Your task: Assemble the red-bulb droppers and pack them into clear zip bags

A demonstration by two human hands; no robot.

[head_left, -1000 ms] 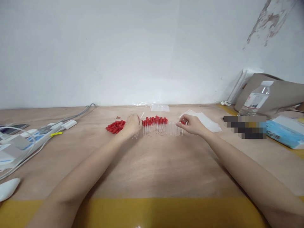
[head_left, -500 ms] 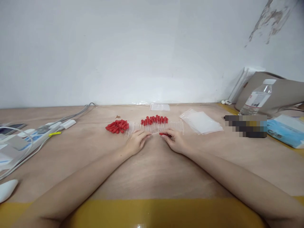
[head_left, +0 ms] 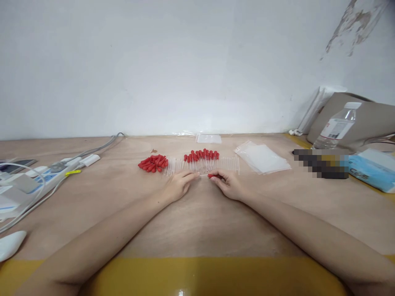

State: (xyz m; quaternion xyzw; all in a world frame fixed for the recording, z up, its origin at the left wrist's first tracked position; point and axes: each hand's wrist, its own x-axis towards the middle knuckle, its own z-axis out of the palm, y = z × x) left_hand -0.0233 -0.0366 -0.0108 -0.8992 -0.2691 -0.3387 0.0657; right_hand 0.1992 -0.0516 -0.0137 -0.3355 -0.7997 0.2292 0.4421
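My left hand [head_left: 179, 185] pinches a thin clear tube [head_left: 203, 175] that points right. Between the fingers of my right hand [head_left: 230, 185] is a red rubber bulb [head_left: 210, 176], its end meeting or almost meeting the tube; I cannot tell whether they are joined. Just beyond the hands lie several clear droppers with red bulbs [head_left: 202, 155], side by side. Loose clear tubes [head_left: 175, 164] lie on both sides of them. A heap of red rubber bulbs [head_left: 153, 163] sits left of the tubes.
Clear plastic bags [head_left: 265, 158] lie to the right, with a smaller bag [head_left: 209, 139] near the wall. Further right are a water bottle [head_left: 338, 125] and a blue packet [head_left: 367, 168]. A power strip [head_left: 49, 176] with cables and a white mouse [head_left: 11, 246] are on the left.
My left fingertips have moved slightly right, bringing the tube closer to the red bulb. My right hand has barely moved.
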